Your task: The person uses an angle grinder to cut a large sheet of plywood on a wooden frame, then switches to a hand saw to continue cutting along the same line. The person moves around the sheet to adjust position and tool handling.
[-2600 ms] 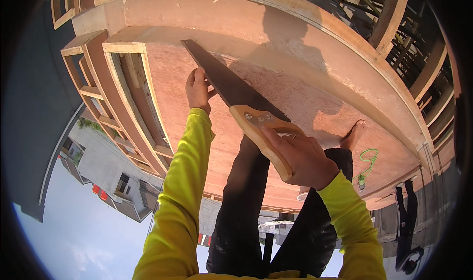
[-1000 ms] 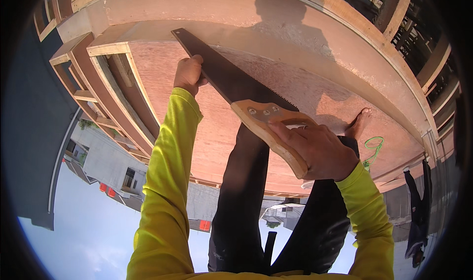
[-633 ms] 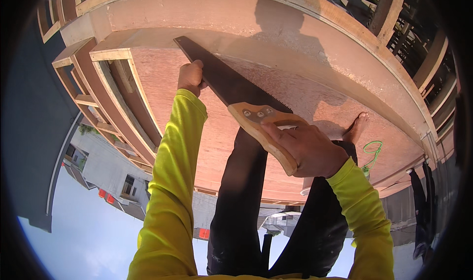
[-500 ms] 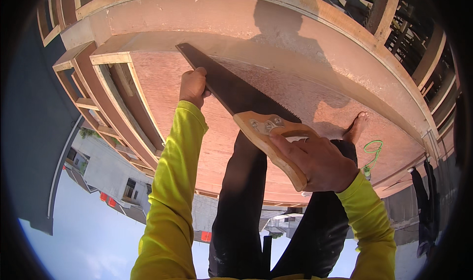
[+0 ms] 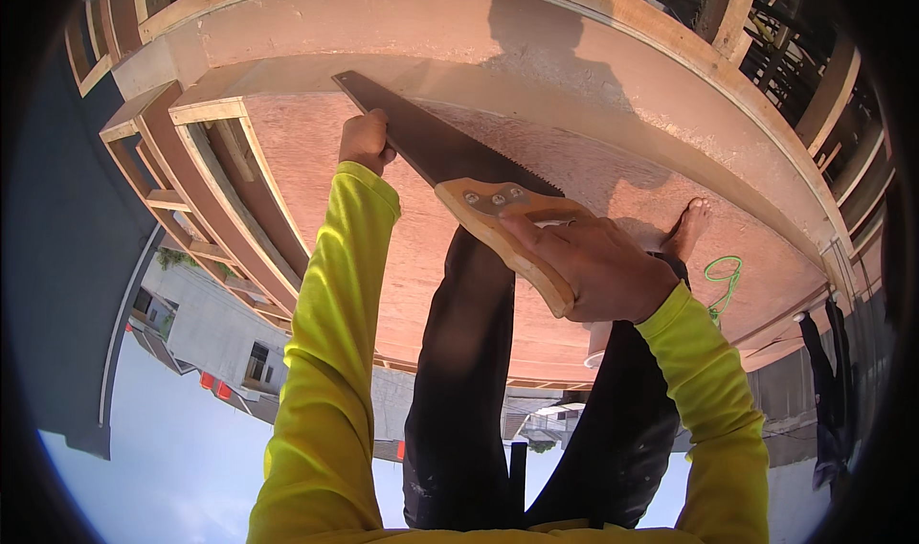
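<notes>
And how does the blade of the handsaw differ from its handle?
The blade is dark, long, tapering and toothed, while the handle is light brown, wooden, shorter and curved. The left hand is close against the blade; the right hand grips the handle. Both are parts of one handsaw.

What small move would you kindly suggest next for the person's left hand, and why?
Perhaps ease the grip of the left hand off the saw before any stroke: it appears to grasp the toothless back edge, while the right hand holds the wooden handle.

Matt metal blade [image 5: 450, 147], wooden handle [image 5: 509, 241]
</notes>
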Demonstrator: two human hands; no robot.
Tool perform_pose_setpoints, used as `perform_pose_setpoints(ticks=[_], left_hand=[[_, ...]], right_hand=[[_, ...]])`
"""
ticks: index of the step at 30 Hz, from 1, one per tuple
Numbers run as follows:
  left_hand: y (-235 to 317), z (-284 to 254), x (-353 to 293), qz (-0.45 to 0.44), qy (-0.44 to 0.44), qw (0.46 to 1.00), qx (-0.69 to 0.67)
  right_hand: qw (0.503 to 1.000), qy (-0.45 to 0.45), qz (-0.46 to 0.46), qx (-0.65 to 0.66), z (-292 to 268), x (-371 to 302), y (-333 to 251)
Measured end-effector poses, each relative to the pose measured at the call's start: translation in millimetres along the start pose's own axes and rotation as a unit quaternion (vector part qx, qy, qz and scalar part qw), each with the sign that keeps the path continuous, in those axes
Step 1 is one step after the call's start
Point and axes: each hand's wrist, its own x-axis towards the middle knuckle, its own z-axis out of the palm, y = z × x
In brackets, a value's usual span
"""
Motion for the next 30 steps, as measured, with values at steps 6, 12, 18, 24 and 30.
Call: perform_pose_setpoints(ticks=[6,12,18,24,30], left_hand=[[-12,8,-10,0.000,0.021,1.000,0.009],[-22,19,-21,-0.007,0.022,0.998,0.055],[-9,20,-23,0.010,0.021,0.999,0.047],[-33,32,-52,-0.022,0.049,0.998,-0.012],[-37,39,-37,0.006,0.030,1.000,-0.003]], right_hand=[[1.000,-0.018,-0.002,0.008,4,-8,6],[0.999,-0.020,0.017,0.026,3,-27,7],[1.000,0.007,-0.001,0.015,7,-49,5],[0.999,-0.029,0.023,0.026,4,-52,10],[0.999,-0.019,0.005,0.025,-4,-61,18]])
